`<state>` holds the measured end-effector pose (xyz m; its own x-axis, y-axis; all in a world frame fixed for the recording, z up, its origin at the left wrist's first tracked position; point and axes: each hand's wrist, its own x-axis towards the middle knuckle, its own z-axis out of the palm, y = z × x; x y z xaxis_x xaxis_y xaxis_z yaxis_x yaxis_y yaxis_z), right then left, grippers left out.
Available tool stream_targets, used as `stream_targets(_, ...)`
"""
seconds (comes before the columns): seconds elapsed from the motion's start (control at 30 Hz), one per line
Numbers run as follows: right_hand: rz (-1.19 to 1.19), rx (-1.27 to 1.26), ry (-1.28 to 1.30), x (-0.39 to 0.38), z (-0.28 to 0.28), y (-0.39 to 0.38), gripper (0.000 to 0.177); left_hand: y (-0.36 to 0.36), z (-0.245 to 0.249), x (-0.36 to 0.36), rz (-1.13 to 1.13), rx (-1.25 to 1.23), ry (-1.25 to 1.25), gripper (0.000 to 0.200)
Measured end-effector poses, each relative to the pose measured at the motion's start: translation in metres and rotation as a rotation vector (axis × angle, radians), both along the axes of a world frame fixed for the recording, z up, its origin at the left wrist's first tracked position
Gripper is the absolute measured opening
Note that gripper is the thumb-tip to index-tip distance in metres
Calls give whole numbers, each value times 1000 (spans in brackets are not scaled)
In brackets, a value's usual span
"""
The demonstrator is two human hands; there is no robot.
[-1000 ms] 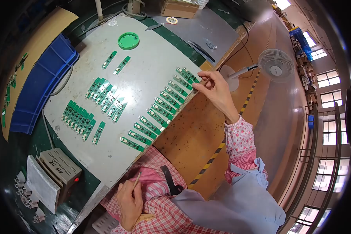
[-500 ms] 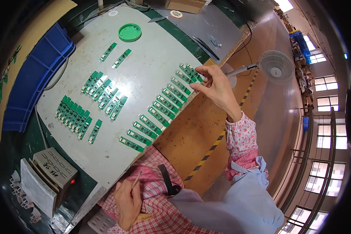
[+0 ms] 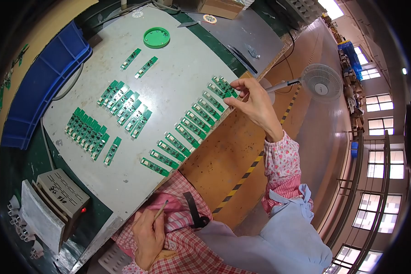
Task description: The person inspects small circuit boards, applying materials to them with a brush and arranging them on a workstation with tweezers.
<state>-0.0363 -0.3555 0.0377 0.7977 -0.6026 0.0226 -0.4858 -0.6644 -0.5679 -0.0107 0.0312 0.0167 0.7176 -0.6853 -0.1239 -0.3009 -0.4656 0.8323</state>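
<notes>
My right hand [image 3: 255, 107] is at the far end of a slanting row of small green circuit boards [image 3: 187, 134], along the table's edge. Its thumb and index finger close on the end circuit board [image 3: 229, 89], partly hidden behind the fingertips. Low in the view, over my lap, my left hand [image 3: 148, 237] is closed around a thin pen-like stick [image 3: 161, 208], whose exact kind I cannot make out. More green boards lie in overlapping groups [image 3: 84, 132] at the left and middle [image 3: 123, 107] of the grey table [image 3: 100, 182].
A round green dish [image 3: 156, 38] stands at the back. Left are a blue bin [image 3: 45, 86] and a box with a red light [image 3: 61, 192]. Black tweezers [image 3: 242, 59] lie on the back surface. A fan [image 3: 322, 82] stands beyond the table's right edge.
The view has shifted slightly. Both hands keep nearly the same places, the right at the row's end and the left around the stick. No board has plainly moved.
</notes>
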Motion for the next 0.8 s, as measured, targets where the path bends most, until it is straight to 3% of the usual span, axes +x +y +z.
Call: stream_targets(0.8,73,69,-63,-12,-2,1,43,1,-1,1,42,-24,16,6)
